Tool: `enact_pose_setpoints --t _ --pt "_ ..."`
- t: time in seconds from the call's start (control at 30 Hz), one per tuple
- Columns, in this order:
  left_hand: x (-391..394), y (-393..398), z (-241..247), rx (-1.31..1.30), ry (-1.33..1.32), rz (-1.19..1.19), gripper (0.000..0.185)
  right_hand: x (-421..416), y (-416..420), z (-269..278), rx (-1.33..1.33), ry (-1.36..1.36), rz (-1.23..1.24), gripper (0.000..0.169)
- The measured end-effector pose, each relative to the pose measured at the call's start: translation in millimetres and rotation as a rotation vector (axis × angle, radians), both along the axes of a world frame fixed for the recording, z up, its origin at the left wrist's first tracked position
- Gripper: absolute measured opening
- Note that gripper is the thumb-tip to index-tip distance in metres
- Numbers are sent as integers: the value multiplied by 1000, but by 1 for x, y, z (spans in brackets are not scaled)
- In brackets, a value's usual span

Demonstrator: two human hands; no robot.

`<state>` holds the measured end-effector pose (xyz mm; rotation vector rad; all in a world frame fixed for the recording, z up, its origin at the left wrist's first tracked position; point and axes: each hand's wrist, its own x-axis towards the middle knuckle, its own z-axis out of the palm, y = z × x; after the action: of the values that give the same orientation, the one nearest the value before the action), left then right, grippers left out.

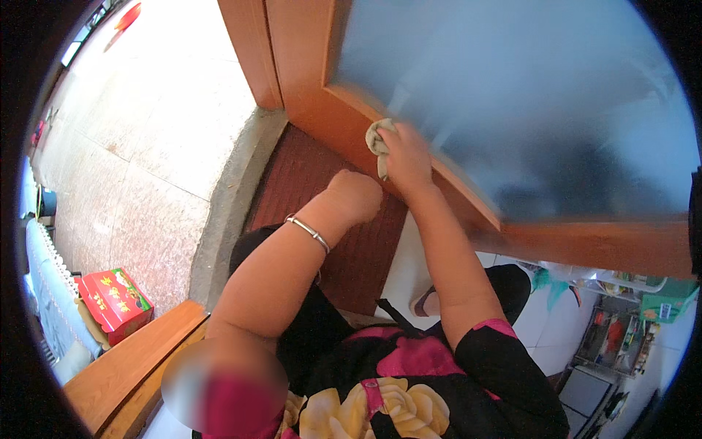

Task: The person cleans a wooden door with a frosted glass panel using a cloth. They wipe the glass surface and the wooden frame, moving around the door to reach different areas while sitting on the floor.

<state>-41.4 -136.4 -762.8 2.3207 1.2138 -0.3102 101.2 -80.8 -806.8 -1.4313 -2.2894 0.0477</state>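
A wooden door (307, 71) with a large frosted glass panel (493, 120) stands before me. My right hand (408, 159) holds a bunched pale cloth (379, 137) against the lower wooden frame, beside the edge of the glass. My left hand (356, 195) is held lower and to the left, its fingers curled in and turned away from view; whether anything is inside it does not show. A metal bangle (310, 233) circles my left wrist. Beneath both hands lies a dark red ribbed mat (290, 175).
A stone threshold (225, 203) runs left of the mat, beside a bright tiled floor (159, 186). At the lower left are a red printed box (118, 302) and a wooden door edge (137, 367). Shelves with packages (614, 335) stand at the lower right.
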Motion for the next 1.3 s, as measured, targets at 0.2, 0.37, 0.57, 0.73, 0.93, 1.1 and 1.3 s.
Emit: enact_pose_setpoints --t 0.2,0.37,0.57,0.73,0.93,1.1,1.3 --pt "3 4 -9 -20 54 12 33 65 -48 3 -80 -14 -113 47" --pt "5 5 -2 -32 84 10 26 123 -90 8 -96 -61 -218 52" --pt "8 3 1 -21 91 -1 25 198 -136 8 -111 -210 -355 55" --pt "7 1 -1 -39 114 -23 26 223 -153 9 -153 -267 -447 52" --pt "10 -3 -3 -8 68 -26 24 182 -128 0 -106 -144 -412 50" --pt "16 -4 1 -15 55 -58 23 149 -104 -3 -16 -89 -319 50" --pt "16 -9 2 30 31 -98 29 123 -84 -4 -25 -72 -178 49"
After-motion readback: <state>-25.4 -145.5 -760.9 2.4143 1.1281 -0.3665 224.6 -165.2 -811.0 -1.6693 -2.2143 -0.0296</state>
